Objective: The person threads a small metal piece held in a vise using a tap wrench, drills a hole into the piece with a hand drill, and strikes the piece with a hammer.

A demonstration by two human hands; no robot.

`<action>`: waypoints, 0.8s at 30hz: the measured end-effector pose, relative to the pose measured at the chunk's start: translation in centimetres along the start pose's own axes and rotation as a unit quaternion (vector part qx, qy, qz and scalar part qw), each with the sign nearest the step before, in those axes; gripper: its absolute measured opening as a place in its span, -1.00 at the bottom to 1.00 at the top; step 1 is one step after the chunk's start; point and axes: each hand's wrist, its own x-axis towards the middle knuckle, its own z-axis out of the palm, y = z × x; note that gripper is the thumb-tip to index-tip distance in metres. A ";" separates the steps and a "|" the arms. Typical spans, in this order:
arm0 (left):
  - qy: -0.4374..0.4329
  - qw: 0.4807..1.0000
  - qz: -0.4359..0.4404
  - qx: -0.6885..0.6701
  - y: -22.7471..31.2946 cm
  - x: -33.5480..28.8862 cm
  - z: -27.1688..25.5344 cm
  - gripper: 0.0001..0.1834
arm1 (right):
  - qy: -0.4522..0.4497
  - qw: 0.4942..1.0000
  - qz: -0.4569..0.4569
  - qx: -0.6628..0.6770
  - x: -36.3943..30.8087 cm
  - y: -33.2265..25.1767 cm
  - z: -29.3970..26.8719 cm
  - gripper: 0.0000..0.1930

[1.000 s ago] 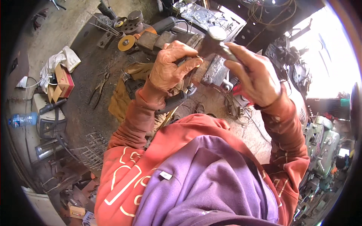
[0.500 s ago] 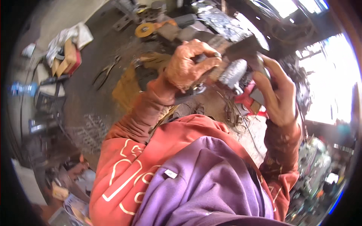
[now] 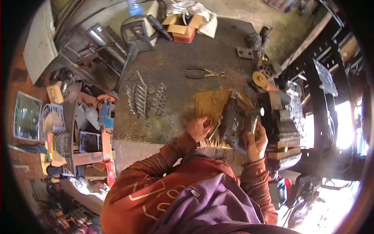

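My left hand (image 3: 199, 129) is over the front of the bench beside a brown cardboard piece (image 3: 206, 104). Its fingers are curled closed, and whatever they grip, if anything, is hidden. A thin pale strip lies just right of the fingertips. My right hand (image 3: 257, 144) pinches a short shiny metal piece (image 3: 254, 124), held upright between thumb and fingers. Between my hands, a dark power drill (image 3: 233, 124) lies partly on the cardboard, its narrow end pointing away from me.
Pliers (image 3: 204, 73) lie farther back on the dark bench (image 3: 175, 54). Several metal rods (image 3: 141, 97) sit in rows at left. An open box (image 3: 185, 33) stands at the back. A yellow disc (image 3: 259, 79) and stacked metal bars (image 3: 286, 134) line the right side.
The view has swung left, bringing the bench into the middle. Both hands have come down from the bars and grey metal part on the right; the right now holds a shiny piece.
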 end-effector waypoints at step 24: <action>0.064 0.993 0.063 -0.073 10.1 13.5 -19.8 -0.02 | -0.047 0.865 -0.155 -0.476 6.2 -0.3 0.5 -0.48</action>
